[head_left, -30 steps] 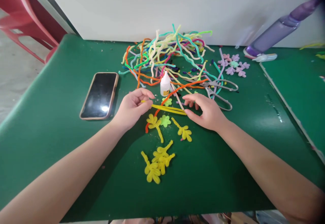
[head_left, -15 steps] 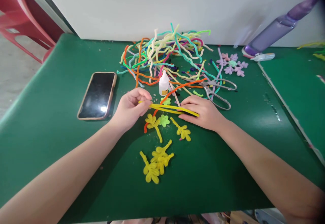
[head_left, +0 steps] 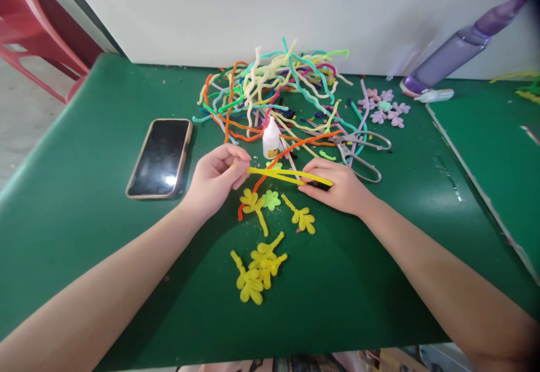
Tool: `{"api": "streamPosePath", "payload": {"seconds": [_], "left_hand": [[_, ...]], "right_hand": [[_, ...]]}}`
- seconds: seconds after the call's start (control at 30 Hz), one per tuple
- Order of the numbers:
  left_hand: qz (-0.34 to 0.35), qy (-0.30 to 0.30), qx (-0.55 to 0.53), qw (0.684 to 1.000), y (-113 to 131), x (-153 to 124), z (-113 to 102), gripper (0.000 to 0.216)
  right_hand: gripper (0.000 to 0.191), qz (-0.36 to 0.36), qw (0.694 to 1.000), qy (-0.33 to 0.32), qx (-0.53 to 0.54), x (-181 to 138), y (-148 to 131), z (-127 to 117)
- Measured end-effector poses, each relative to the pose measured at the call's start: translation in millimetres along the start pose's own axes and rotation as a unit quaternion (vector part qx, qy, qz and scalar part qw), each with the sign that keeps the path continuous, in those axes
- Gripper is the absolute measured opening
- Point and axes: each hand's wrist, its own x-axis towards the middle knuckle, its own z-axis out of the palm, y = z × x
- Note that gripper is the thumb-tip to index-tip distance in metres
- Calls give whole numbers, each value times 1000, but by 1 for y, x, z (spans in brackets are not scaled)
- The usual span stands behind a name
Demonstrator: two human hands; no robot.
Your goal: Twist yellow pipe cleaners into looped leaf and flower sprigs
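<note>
A yellow pipe cleaner (head_left: 291,175) is stretched level between my hands, its two strands lying close together. My left hand (head_left: 221,174) pinches its left end between thumb and fingers. On the right, my right hand (head_left: 333,185) grips the other part, one strand passing over the fingers. Beneath lie a light green pipe-cleaner flower (head_left: 271,200) and yellow leaf shapes, one a yellow leaf (head_left: 253,202) left of the flower, another yellow leaf (head_left: 302,220) right of it. Nearer me sits a cluster of yellow leaves (head_left: 257,270). An orange pipe cleaner (head_left: 291,149) runs behind the strands.
A small white glue bottle (head_left: 270,138) stands before a tangled heap of pipe cleaners (head_left: 270,85). Metal scissors (head_left: 358,147) lie to its right, near lilac flowers (head_left: 394,116) and a purple bottle (head_left: 449,59). A phone (head_left: 160,158) lies left on the green table (head_left: 84,248).
The two strands have come together and cross nearer my left hand, where before they ran apart. Both hands have stayed nearly in place; the view has shifted slightly.
</note>
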Motion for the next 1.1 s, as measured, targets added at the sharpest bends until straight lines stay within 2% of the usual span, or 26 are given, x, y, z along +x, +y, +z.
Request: {"api": "streamPosePath", "payload": {"seconds": [0.17, 0.27, 0.43, 0.67, 0.8, 1.1], "left_hand": [[36, 54, 133, 989, 0, -2, -3, 2], [31, 57, 212, 975, 1, -3, -4, 3], [26, 61, 270, 961, 4, -2, -3, 7], [3, -1, 323, 946, 3, -1, -4, 4], [0, -36, 352, 935, 0, -3, -7, 7], [4, -53, 377, 925, -1, -3, -7, 10]], "right_hand": [[16, 70, 997, 16, 36, 0, 1, -2], [17, 102, 994, 7, 33, 0, 1, -3], [16, 124, 991, 14, 37, 1, -1, -4], [15, 172, 976, -21, 128, 1, -1, -9], [17, 191, 968, -20, 163, 0, -1, -9], [24, 214, 957, 0, 195, -3, 1, -8]]}}
